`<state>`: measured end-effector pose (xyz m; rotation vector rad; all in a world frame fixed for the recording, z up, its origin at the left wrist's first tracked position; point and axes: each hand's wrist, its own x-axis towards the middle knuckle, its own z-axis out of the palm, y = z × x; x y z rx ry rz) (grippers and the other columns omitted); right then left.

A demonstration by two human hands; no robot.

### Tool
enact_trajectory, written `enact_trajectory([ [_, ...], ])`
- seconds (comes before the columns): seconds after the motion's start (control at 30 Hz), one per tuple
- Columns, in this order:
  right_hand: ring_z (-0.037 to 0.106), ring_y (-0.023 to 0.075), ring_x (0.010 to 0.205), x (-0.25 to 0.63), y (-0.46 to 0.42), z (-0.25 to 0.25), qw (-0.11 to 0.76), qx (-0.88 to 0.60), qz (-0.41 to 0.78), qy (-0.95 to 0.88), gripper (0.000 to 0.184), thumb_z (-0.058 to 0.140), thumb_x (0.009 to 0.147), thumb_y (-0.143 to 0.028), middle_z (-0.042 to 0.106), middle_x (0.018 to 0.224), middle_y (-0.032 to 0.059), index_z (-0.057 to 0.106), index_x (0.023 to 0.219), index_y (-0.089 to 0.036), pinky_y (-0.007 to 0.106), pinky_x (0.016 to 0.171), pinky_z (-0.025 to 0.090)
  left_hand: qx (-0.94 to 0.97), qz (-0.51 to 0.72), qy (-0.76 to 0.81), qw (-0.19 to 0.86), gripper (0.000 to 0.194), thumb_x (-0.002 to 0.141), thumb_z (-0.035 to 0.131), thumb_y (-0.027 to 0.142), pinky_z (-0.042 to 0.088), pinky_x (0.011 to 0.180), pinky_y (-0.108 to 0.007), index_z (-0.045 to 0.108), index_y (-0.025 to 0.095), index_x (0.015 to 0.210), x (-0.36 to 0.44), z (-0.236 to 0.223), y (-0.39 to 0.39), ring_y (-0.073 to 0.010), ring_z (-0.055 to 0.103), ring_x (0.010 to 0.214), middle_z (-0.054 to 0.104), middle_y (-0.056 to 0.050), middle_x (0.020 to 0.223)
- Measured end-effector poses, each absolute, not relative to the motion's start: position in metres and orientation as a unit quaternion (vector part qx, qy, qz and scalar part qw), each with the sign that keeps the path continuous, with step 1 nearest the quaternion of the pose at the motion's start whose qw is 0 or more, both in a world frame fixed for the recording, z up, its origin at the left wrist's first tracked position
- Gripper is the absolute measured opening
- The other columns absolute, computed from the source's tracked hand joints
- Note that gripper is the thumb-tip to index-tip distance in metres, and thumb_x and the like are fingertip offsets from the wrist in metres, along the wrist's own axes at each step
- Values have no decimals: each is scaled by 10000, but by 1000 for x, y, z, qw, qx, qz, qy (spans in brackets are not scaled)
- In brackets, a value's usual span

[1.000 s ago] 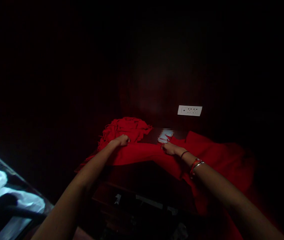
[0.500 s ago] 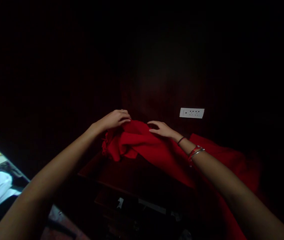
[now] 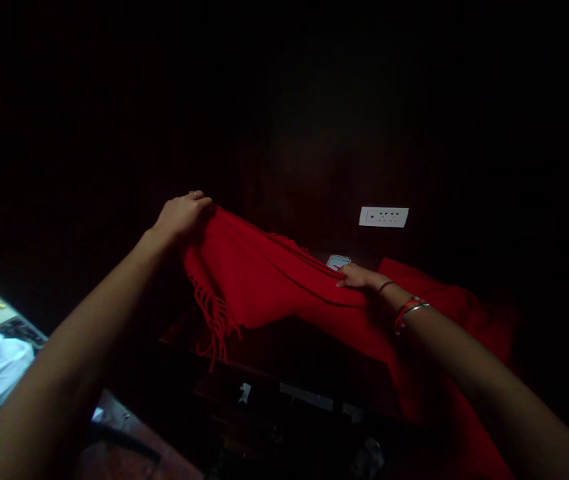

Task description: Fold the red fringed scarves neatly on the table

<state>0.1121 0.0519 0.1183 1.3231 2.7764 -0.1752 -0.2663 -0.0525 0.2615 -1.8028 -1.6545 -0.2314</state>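
Two hands on one red fringed cloth (image 3: 259, 277): left hand (image 3: 184, 212) closed on its raised edge, fringe hanging below that hand; right hand (image 3: 357, 275) pinching the same upper edge. One pale card-like object (image 3: 338, 261) lies just beyond the right fingertips; one white socket plate (image 3: 383, 217) sits on the wall above the right hand.

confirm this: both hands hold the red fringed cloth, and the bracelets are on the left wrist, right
The bracelets are on the right wrist, not the left, as the head view shows. Both left hand and right hand do hold the red fringed cloth.
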Motion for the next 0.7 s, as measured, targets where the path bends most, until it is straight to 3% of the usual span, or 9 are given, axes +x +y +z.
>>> enact_trajectory([
  [0.2,572,212,737,229,64,126,46,555,-66,828,256,538,665,-316,627,797,104,630,802,-120,260,631,412,-520,-47,-787,330,302,819,297,163,411,594,-379,515,88,1013,-310,263,-47,-274,531,802,498,-173,1012],
  [0.4,541,176,750,246,33,190,-118,528,-189,819,443,559,587,-518,609,809,32,600,841,-157,248,639,415,-554,-17,-794,249,280,779,345,70,373,668,-373,570,25,942,-253,234,-9,-301,515,875,522,-213,986],
  [0.5,535,163,728,237,20,236,-117,510,-204,828,432,549,598,-533,604,798,22,608,822,-168,248,619,408,-572,-53,-790,214,315,800,293,62,372,657,-363,538,21,994,-232,218,8,-298,516,881,525,-227,987],
  [0.6,525,141,724,252,16,278,-103,532,-170,823,403,526,644,-515,607,825,26,615,830,-168,231,620,390,-534,-83,-816,204,314,807,284,78,373,648,-362,499,29,1031,-246,216,14,-302,518,878,536,-222,971],
  [0.7,508,119,652,288,16,305,-124,615,-39,778,375,479,721,-459,609,771,55,620,831,-130,238,590,369,-489,-92,-840,216,294,802,304,99,370,655,-371,484,33,1026,-277,227,7,-307,514,879,539,-215,959],
])
